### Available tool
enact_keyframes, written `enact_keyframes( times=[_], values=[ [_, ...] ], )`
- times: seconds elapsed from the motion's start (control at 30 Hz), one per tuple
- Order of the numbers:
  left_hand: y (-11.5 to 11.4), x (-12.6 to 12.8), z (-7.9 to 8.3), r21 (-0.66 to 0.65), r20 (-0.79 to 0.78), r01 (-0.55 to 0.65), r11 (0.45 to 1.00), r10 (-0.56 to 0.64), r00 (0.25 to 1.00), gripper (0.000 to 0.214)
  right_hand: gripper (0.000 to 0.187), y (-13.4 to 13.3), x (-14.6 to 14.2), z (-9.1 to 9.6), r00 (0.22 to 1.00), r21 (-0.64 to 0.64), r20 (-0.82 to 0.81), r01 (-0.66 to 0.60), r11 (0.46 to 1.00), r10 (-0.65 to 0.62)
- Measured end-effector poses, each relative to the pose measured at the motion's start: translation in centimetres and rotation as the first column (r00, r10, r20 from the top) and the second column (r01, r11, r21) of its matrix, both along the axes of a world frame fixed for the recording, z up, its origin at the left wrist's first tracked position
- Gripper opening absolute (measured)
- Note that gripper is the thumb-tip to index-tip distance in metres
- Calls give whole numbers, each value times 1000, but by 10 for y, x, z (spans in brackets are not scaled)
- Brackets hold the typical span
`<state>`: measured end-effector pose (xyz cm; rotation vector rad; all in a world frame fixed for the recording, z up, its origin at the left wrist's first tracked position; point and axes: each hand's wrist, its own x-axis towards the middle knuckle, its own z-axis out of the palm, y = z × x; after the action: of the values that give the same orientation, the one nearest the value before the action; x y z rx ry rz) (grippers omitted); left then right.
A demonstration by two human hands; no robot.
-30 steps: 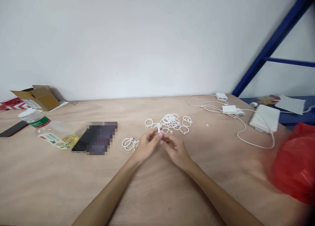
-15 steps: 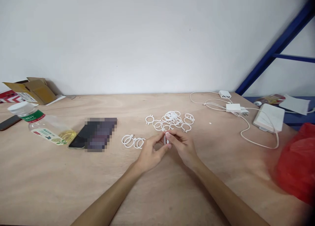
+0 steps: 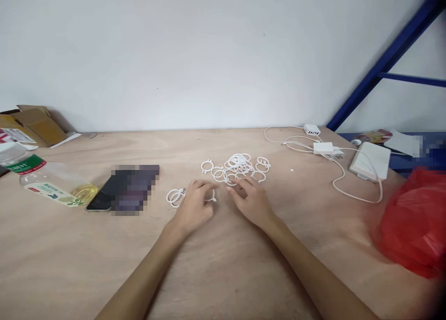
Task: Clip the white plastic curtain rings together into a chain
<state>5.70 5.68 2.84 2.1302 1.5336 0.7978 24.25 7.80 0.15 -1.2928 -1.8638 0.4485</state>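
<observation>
Rings [image 3: 239,166] — loose white pile on the table [image 3: 223,269]; a small row [image 3: 175,197] lies apart, by the left hand [image 3: 193,207]. Its fingers curl down over one ring, grip unclear. Right hand [image 3: 250,201] palm-down, slack, empty — fingertips at the pile's edge.

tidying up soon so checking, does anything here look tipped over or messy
The plastic bottle lies on its side at far left, cap on, with yellowish liquid pooled toward its base. No spill shows. The white charger cables on the right lie in tangled loops. The white rings are a loose pile.
</observation>
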Motion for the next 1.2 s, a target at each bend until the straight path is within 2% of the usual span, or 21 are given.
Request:
enact_keyframes(
  times=[0.07, 0.13, 0.2, 0.33, 0.5, 0.6, 0.67, 0.73, 0.83, 0.93, 1.03, 1.1, 1.2],
  values=[
    [3, -8, -6, 17, -104, -21, 1000, 23, 994, 55, 28, 3, 2, -7, 975, 71, 220, 23, 997, -38],
    [4, -11, -8, 18, -174, -41, 999, 43, 984, 57, 26, 5, 3, -11, 942, 83, 331, 23, 996, -50],
    [4, -11, -7, 32, -200, -70, 997, 75, 977, 55, 18, 5, 4, -11, 927, 93, 371, 19, 995, -53],
    [0, -2, -2, 81, -130, -98, 992, 108, 986, 44, 19, 5, 4, -6, 930, 119, 365, 1, 993, -44],
    [-4, 8, -6, 116, -50, -61, 991, 67, 997, 38, 16, 4, 7, 3, 987, 9, 162, 0, 1000, -2],
    [-5, 13, -9, 121, -27, -38, 992, 42, 999, 31, 16, 5, 9, 8, 1000, -145, 17, 16, 989, -14],
    [-6, 14, -10, 126, -16, -27, 992, 30, 999, 29, 16, 6, 10, 12, 985, -263, -153, 34, 964, -76],
    [-7, 16, -10, 138, -2, -21, 990, 22, 1000, 28, 18, 8, 13, 17, 915, -373, -365, 24, 927, -170],
    [-8, 16, -9, 148, 14, -22, 989, 21, 1000, 26, 20, 11, 19, 25, 725, -515, -624, -100, 852, -292],
    [-9, 17, -8, 142, 22, -18, 990, 15, 1000, 25, 17, 13, 27, 33, 540, -570, -762, -297, 766, -358],
    [-9, 19, -8, 122, 48, -11, 993, 5, 999, 25, 15, 13, 30, 36, 431, -549, -821, -416, 725, -375],
    [-10, 20, -6, 74, 109, -14, 997, 6, 994, 25, 17, 10, 27, 35, 435, -530, -830, -419, 737, -350],
    [-9, 22, -2, -61, 288, -28, 998, 44, 957, 30, 20, 4, 18, 32, 559, -501, -793, -375, 780, -240]
  ],
)
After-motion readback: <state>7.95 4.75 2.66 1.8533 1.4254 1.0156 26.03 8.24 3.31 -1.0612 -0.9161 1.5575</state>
